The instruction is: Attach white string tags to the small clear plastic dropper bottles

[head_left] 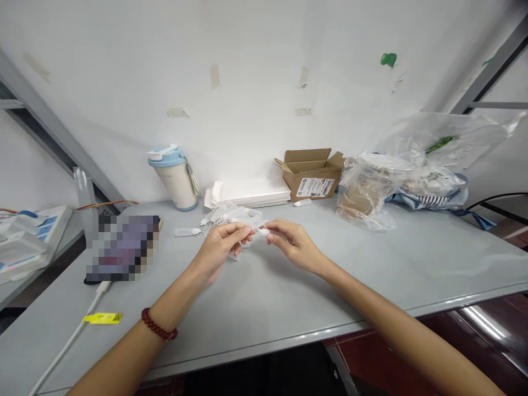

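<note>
My left hand [220,247] and my right hand [293,242] meet over the middle of the table, their fingertips close together. The right one pinches a small white plastic piece [264,232], like a cap, between thumb and forefinger. Thumb and forefinger of the left are pressed together on something thin beside it, too small to make out. Just behind the hands is a loose pile of translucent plastic tubes [231,213] with thin white cords. One such tube [186,232] lies apart to the left, and another small white tube [302,203] lies in front of the cardboard box.
At the back stand a cream tumbler [175,181] with a blue lid, a stack of white cartons [256,197] and an open cardboard box [311,179]. Bagged containers [365,190] sit at right. A phone [124,247] with a white cable [88,311] lies at left.
</note>
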`<action>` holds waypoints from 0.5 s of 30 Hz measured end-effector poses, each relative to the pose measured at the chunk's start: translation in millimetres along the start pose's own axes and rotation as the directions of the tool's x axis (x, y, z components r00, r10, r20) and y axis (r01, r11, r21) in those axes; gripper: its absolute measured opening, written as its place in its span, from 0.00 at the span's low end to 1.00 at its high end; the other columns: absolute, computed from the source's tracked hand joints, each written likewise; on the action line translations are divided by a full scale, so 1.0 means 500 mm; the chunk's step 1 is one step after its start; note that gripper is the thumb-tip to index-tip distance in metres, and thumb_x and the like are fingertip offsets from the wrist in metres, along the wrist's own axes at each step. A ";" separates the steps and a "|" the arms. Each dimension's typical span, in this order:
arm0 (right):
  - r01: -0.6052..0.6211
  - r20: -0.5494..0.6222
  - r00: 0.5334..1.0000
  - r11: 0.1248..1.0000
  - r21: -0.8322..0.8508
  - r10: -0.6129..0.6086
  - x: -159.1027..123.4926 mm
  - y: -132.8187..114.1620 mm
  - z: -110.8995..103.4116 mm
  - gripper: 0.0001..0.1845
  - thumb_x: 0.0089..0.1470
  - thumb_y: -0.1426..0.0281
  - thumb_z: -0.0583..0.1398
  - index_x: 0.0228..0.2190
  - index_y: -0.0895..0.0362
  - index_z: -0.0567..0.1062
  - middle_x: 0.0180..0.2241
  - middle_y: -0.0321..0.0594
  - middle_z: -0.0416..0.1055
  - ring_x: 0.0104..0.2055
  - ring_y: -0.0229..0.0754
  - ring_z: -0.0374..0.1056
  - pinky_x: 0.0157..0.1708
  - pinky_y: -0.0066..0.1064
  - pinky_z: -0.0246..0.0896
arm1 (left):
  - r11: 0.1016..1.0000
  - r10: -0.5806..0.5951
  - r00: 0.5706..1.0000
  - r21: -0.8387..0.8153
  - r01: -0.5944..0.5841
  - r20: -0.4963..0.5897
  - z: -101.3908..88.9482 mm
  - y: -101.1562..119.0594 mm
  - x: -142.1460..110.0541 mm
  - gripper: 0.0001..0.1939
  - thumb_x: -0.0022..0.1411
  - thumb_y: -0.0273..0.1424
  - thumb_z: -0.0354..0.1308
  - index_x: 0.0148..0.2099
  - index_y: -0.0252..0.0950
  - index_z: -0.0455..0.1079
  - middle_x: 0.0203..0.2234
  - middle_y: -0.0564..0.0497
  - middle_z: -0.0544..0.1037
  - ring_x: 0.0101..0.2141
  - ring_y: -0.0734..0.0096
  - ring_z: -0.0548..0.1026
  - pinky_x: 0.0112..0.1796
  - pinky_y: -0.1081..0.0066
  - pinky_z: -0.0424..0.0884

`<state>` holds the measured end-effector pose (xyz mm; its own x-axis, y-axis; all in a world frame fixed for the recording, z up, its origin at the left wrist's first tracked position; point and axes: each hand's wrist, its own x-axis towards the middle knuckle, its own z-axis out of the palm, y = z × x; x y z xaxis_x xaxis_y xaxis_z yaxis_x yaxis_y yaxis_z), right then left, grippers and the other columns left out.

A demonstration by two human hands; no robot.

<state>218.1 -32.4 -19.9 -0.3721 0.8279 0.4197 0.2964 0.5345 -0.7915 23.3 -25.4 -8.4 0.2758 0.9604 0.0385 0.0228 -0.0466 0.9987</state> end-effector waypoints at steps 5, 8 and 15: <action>-0.002 0.002 1.000 1.000 0.010 0.002 -0.001 0.000 0.000 0.11 0.58 0.68 0.54 0.40 0.56 0.73 0.37 0.42 0.72 0.35 0.39 0.68 0.36 0.32 0.65 | 0.999 -0.023 1.000 -0.036 0.023 0.000 0.002 0.000 0.001 0.11 0.54 0.38 0.60 0.31 0.34 0.76 0.26 0.49 0.73 0.27 0.74 0.66 0.21 0.75 0.59; -0.003 0.012 1.000 1.000 0.022 0.003 -0.001 0.000 0.001 0.11 0.58 0.67 0.54 0.41 0.56 0.73 0.38 0.42 0.73 0.35 0.39 0.68 0.35 0.32 0.65 | 0.999 -0.021 1.000 -0.038 0.021 0.012 0.001 -0.001 0.002 0.11 0.55 0.38 0.60 0.31 0.35 0.76 0.27 0.50 0.73 0.26 0.75 0.66 0.22 0.75 0.58; -0.017 0.005 1.000 1.000 0.007 0.017 -0.001 -0.002 0.001 0.12 0.58 0.67 0.54 0.41 0.57 0.73 0.37 0.42 0.73 0.34 0.39 0.69 0.34 0.32 0.64 | 0.999 -0.035 0.999 -0.027 0.035 0.014 -0.001 -0.002 0.000 0.11 0.55 0.37 0.60 0.32 0.35 0.76 0.26 0.51 0.72 0.24 0.76 0.65 0.22 0.74 0.58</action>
<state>217.6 -33.7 -19.6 -0.3714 0.8359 0.4043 0.2966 0.5194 -0.8014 22.6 -25.2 -9.4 0.2880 0.9576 0.0035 0.0069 -0.0058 1.0000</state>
